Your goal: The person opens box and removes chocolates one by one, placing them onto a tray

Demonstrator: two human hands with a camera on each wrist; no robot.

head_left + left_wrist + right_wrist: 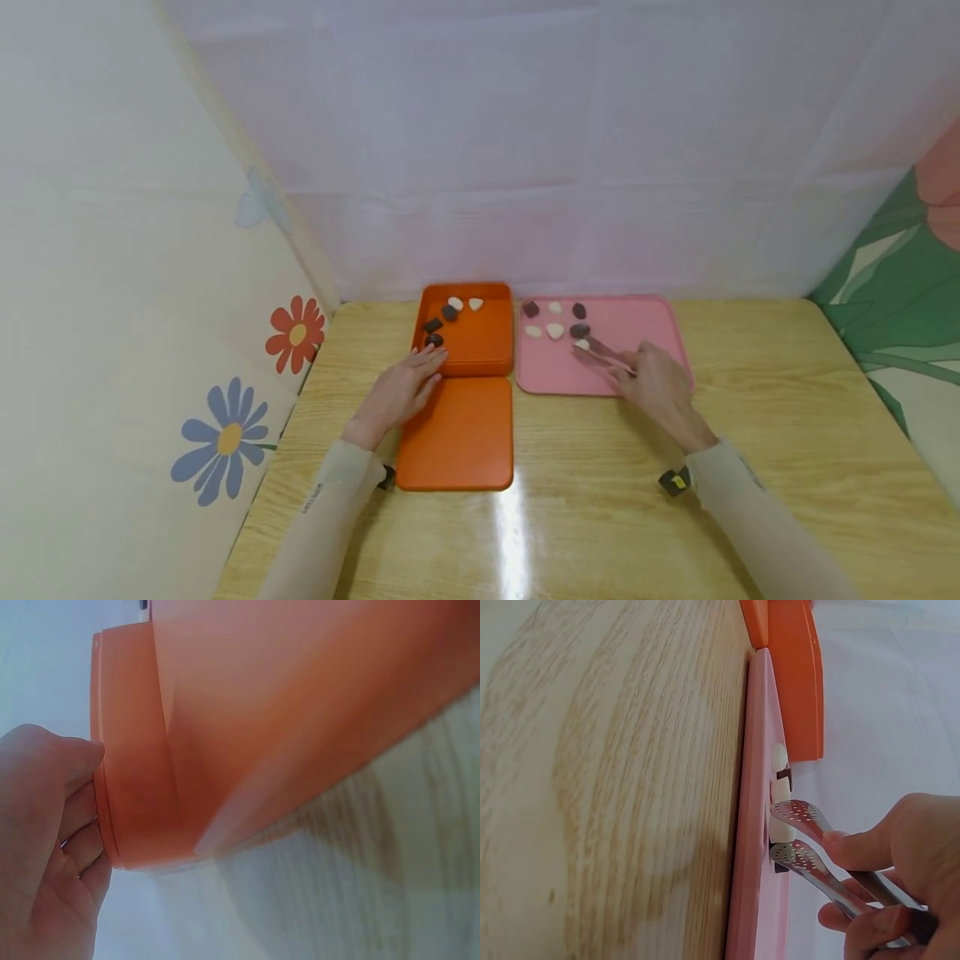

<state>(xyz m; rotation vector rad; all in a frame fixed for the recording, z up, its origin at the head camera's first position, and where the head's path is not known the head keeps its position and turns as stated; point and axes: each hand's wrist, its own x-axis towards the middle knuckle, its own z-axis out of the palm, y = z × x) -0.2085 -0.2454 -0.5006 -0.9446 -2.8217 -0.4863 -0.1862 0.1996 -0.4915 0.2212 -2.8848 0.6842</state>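
Observation:
My right hand (658, 385) grips metal tongs (832, 881) with perforated ends, held over the pink tray (637, 321). The two tong ends stand apart, with a small white piece (582, 344) between them; whether they touch it I cannot tell. Beside them on the tray lie several dark and white pieces, such as a dark oval (580, 331) and a white heart-shaped one (555, 332). My left hand (399, 390) rests with its fingers over the near left rim of the orange box (480, 342). In the box, a dark round piece (434, 340) lies close to those fingertips.
Several more dark and white pieces, including a white triangular one (476, 304), lie in the box's far left part. A flat orange lid (455, 433) lies in front of the box on the wooden table (585, 500). A pale cloth (525, 167) hangs behind.

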